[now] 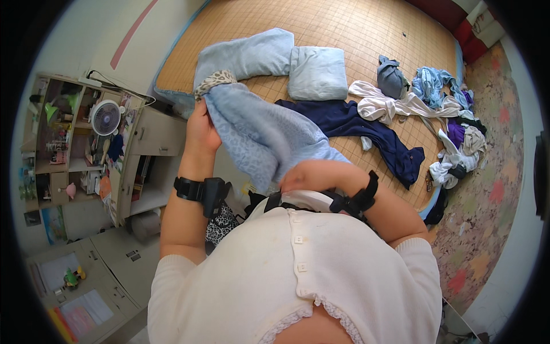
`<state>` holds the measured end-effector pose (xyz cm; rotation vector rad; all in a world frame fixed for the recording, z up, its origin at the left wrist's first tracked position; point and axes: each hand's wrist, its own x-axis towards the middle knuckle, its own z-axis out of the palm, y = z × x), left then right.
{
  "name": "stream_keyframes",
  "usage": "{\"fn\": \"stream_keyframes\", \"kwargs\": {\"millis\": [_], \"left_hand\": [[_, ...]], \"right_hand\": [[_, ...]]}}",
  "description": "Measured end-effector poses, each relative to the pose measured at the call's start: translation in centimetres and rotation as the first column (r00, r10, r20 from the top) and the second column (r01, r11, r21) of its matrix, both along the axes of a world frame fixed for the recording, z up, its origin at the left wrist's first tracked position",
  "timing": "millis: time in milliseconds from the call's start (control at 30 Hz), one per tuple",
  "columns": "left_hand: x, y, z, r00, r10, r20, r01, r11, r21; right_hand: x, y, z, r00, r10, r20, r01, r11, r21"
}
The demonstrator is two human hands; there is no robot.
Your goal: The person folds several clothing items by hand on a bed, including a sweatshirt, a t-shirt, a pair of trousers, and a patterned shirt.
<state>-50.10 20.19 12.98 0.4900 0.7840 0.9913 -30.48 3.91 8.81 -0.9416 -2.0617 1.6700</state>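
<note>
A light blue leopard-print garment (258,124) with a tan leopard-print band (216,81) hangs between my hands. My left hand (204,129) grips it just below the band. Near its lower edge is my right hand (300,176), blurred and close to my chest; its fingers are partly hidden, so its hold is unclear. Beyond the garment, a pale blue folded cloth (249,56) lies on the bed mat, beside a squarer folded pale blue cloth (318,73). Dark navy trousers (382,137) stretch out to the right of the held garment.
On the woven bed mat (343,26), white clothing (378,107), a grey-blue bundle (390,77) and a light blue garment (429,86) lie at the right. Mixed clothes (459,150) heap at the bed's edge. A shelf unit with a fan (105,117) stands left.
</note>
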Motion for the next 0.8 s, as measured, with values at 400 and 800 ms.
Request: {"fn": "stream_keyframes", "kwargs": {"millis": [400,800], "left_hand": [[-4.2,-4.0,4.0,0.953,-0.264,0.147,0.239,0.957,0.167],[-9.6,-7.3,8.7,0.977,-0.177,0.120,0.123,0.923,0.364]], "right_hand": [[1.3,1.0,-6.7,0.657,-0.734,-0.175,0.737,0.673,-0.056],[0.2,2.0,-10.1,0.908,-0.418,0.035,0.415,0.880,-0.233]]}}
